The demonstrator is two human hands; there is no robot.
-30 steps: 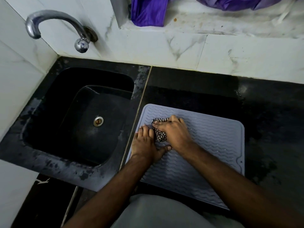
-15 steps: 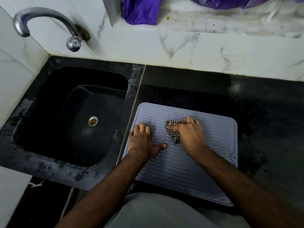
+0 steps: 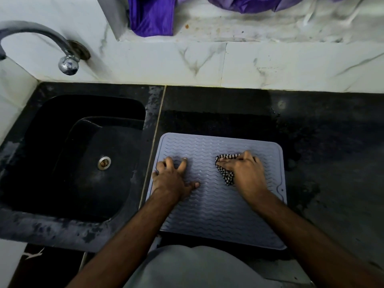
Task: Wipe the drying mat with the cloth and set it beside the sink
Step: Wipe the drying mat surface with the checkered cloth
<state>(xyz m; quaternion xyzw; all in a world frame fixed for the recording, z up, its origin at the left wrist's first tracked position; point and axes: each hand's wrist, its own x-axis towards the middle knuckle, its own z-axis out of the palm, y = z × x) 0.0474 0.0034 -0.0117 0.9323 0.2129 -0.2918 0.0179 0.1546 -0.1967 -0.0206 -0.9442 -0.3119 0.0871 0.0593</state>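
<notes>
Pressing the cloth point(image 3: 225, 173) onto the mat point(image 3: 218, 204), the right hand point(image 3: 247, 175) grips it — left hand point(image 3: 173, 179) fingers spread flat.

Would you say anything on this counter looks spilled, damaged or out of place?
Mostly no. The drying mat lies flat beside the sink. The counter right of it shows a darker, wet-looking patch, and the sink rim looks scuffed.

**Bare forearms, pale grey garment**

Both forearms are bare, with no sleeve visible up to the frame edge. The left hand point(image 3: 173, 179) and the right hand point(image 3: 246, 173) carry no ring, watch or glove. At 6 o'clock, a pale grey garment point(image 3: 197, 267) covers the body, smooth and without print.
</notes>
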